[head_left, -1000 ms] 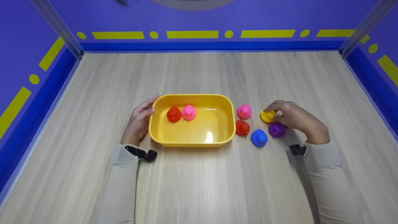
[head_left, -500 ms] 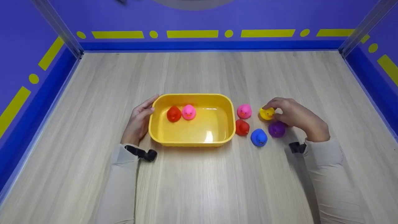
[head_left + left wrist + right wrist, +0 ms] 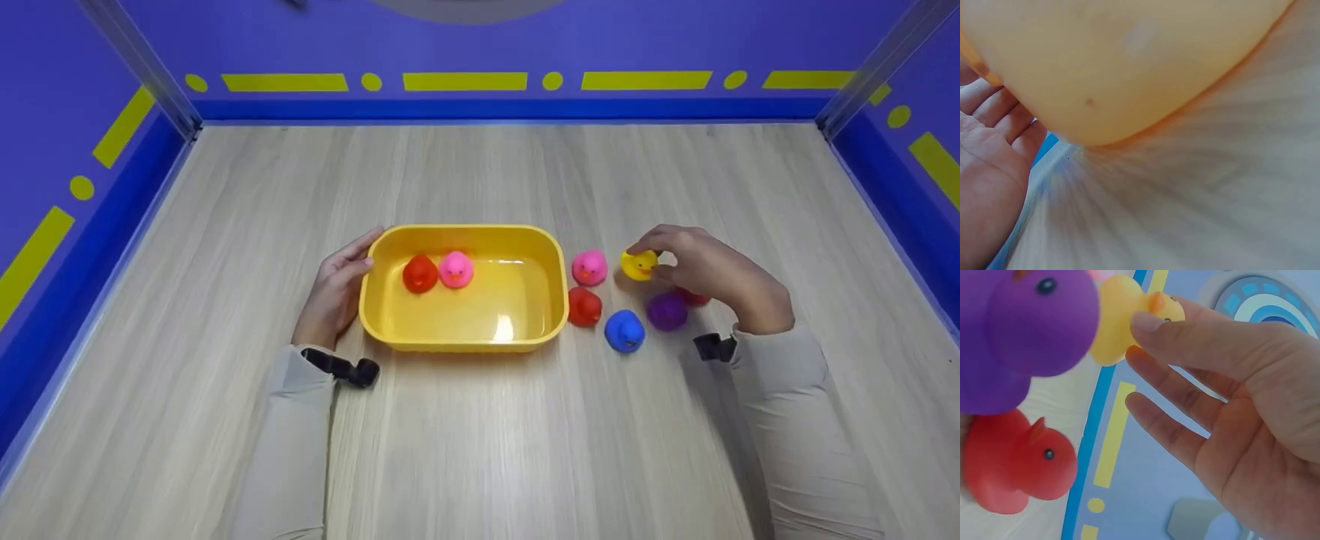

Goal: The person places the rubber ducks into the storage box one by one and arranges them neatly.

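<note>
At the left end of a yellow plastic tub (image 3: 465, 346), my left hand (image 3: 334, 289) holds the rim, the thumb at the edge and the fingers along the outer wall. A red rubber duck (image 3: 420, 274) and a pink rubber duck (image 3: 456, 270) sit inside the tub. Off to the right, my right hand (image 3: 709, 266) pinches a yellow rubber duck (image 3: 637, 265) between thumb and fingers. The right wrist view shows that thumb across the duck, two lower fingers held apart from it. A purple duck (image 3: 667, 310) is just below this hand.
Right of the tub stand a pink duck (image 3: 589, 268), a red duck (image 3: 584, 307) by the tub wall, and a blue duck (image 3: 625, 331). Another red duck (image 3: 1019, 461), mostly covered by my hand in the head view, is beside the purple one. Blue-purple panels (image 3: 480, 52) border the wooden table.
My right hand has moved slightly up and left with the yellow duck, which now shows a shadow below it. A red duck has come into view behind the purple one. The left hand stays put.
</note>
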Demonstrator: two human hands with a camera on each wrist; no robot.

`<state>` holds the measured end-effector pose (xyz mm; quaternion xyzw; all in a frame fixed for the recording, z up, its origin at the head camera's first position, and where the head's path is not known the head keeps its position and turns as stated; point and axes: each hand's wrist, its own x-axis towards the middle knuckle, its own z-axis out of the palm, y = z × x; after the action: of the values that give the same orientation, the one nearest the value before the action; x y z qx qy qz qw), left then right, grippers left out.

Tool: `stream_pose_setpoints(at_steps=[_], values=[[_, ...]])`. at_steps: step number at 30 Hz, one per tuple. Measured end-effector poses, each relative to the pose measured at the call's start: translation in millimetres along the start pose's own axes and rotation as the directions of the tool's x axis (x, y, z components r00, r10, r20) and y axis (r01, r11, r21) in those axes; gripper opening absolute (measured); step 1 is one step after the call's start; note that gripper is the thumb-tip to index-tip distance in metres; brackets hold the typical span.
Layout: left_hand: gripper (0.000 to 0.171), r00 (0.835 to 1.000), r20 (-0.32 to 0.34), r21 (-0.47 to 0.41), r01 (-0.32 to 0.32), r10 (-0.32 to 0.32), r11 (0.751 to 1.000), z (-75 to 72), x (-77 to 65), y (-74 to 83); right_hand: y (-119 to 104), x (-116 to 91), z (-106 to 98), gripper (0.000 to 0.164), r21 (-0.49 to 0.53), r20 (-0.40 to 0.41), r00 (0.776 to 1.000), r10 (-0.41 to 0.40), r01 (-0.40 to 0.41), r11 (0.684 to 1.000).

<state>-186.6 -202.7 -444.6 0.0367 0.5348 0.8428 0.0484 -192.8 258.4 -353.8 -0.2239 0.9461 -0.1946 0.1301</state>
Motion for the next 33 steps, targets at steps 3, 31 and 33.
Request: stream_pose_setpoints(at_steps=[3, 31, 33], values=[[0.052, 1.0, 0.003, -0.004, 0.0, 0.0, 1.0, 0.4, -0.1, 0.4, -2.6, 0.2, -1.8, 0.036, -0.011, -0.015, 1.0, -0.023, 0.023, 1.0], [0.052, 1.0, 0.005, 0.008, 0.015, -0.015, 1.0, -0.4, 0.1, 0.4, -34.9, 15.2, -17.5, 0.038, -0.109, -0.048, 0.993, -0.107, 0.101, 0.989], [0.052, 1.0, 0.005, 0.011, 0.015, -0.016, 1.0, -0.4, -0.2, 0.8, -37.0, 16.3, -17.7, 0.038, -0.117, -0.048, 0.992, -0.112, 0.106, 0.987]])
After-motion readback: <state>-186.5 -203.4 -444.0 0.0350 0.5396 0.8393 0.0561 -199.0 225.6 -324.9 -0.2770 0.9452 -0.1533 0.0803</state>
